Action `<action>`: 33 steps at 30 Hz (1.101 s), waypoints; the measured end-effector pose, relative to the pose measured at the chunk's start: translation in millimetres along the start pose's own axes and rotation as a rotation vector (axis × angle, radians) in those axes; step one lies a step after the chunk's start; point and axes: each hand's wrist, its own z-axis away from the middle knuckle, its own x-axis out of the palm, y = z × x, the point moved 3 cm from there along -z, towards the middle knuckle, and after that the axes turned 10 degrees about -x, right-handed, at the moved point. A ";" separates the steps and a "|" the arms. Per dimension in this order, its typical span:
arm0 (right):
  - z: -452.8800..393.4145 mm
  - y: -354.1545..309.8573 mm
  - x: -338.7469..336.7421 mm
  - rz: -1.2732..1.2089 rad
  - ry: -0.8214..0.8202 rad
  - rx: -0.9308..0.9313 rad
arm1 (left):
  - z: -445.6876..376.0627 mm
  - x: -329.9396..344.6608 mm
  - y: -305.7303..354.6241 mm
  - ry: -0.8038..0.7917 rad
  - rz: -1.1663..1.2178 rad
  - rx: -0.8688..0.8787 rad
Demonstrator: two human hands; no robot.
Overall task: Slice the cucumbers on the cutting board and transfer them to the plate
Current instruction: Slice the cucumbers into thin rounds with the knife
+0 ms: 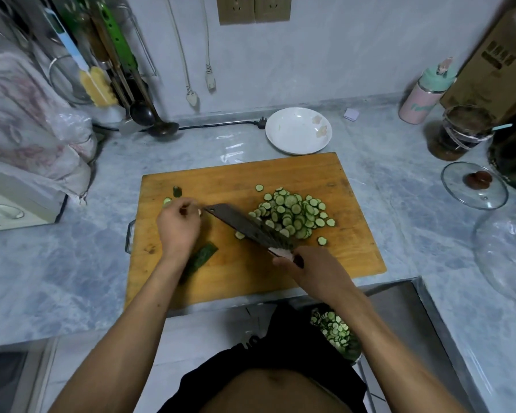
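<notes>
A dark-bladed cleaver [245, 228] is gripped by the right hand [313, 271] beside the heap of green cucumber slices [292, 214] on the orange wooden cutting board [251, 269]; the left hand [178, 226] has its fingers curled, though whether anything is pinched cannot be told. No writing is legible.

Worn matt wooden cutting board [280, 180] under both hands, dark metal cleaver blade [239, 223] between them, glossy white ceramic plate [289, 138] beyond, polished marble-look counter [72, 263] around, clear glass lid [459, 195] rightward
</notes>
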 end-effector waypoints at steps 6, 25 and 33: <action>-12.8 -4.3 3.4 -0.232 0.018 0.071 | -20.9 29.0 -23.3 -0.306 -0.267 -0.041; -3.9 4.6 -7.0 -0.454 0.086 0.002 | 33.2 31.9 -4.9 -0.347 -0.078 0.041; -13.6 -27.9 20.8 -0.495 -0.018 0.022 | 69.6 4.8 -67.3 -0.187 -0.092 0.151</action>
